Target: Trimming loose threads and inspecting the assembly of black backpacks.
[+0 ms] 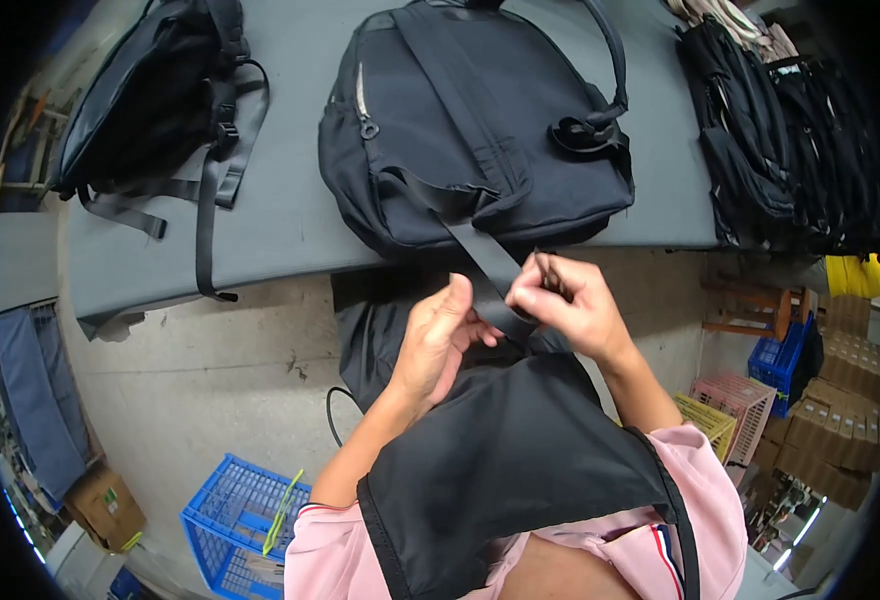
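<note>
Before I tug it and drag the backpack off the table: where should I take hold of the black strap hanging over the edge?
Pinch the strap across its flat width just below the table edge, coming from the front. It lies flat and taut there; lower down, both hands already cover it.

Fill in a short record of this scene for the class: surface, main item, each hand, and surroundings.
Surface: grey table
Main item: black fabric backpack lying flat near the table's front edge
Left hand: touching the black webbing strap that hangs off the backpack
Right hand: pinching the same strap
Surroundings: second black backpack on the left; blue plastic crate on the floor
</note>
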`<state>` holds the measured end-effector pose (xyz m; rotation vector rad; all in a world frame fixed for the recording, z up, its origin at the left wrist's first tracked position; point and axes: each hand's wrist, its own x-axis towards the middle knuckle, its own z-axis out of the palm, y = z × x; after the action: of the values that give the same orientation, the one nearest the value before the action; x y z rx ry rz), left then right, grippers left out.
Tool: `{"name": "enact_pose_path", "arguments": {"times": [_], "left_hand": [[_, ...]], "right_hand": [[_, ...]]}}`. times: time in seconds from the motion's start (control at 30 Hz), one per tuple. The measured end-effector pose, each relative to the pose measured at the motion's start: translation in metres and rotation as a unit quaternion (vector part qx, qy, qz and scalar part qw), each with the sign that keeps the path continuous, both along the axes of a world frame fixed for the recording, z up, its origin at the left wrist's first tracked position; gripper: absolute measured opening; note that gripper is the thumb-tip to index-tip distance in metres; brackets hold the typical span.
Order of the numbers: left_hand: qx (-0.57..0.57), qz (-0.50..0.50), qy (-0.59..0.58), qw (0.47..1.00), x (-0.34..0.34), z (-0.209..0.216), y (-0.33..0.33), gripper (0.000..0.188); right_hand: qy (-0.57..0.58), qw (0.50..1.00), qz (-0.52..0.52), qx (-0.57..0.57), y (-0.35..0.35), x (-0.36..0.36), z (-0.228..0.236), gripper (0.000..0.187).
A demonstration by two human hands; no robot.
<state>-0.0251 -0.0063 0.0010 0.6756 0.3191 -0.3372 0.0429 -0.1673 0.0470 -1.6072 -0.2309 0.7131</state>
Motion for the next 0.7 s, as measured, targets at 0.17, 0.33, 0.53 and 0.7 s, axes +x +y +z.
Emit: {"name": "enact_pose_path", "arguments": {"times": [0.17, 0.33, 0.53, 0.7], "left_hand": [[0.123, 0.218, -0.078, 0.965, -0.001, 0.012, -0.002, 0.022], [0.053, 0.216, -0.09, 0.971, 0.02, 0.023, 0.009, 0.032], [0.124, 0.113, -0.066, 0.984, 0.008, 0.021, 0.004, 0.036], [0.141, 0.088, -0.03, 0.986, 0.008, 0.028, 0.0, 0.036]], "right_hand": [[-0.193, 0.97, 0.104, -0.102, -0.005, -0.007, -0.017, 0.009], [-0.226, 0.951, 0.149, -0.151, -0.006, -0.004, -0.018, 0.014], [-0.014, 0.997, -0.073, 0.016, 0.012, 0.004, 0.02, 0.013], [0.026, 0.997, -0.055, 0.056, 0.037, 0.024, 0.01, 0.018]]}}
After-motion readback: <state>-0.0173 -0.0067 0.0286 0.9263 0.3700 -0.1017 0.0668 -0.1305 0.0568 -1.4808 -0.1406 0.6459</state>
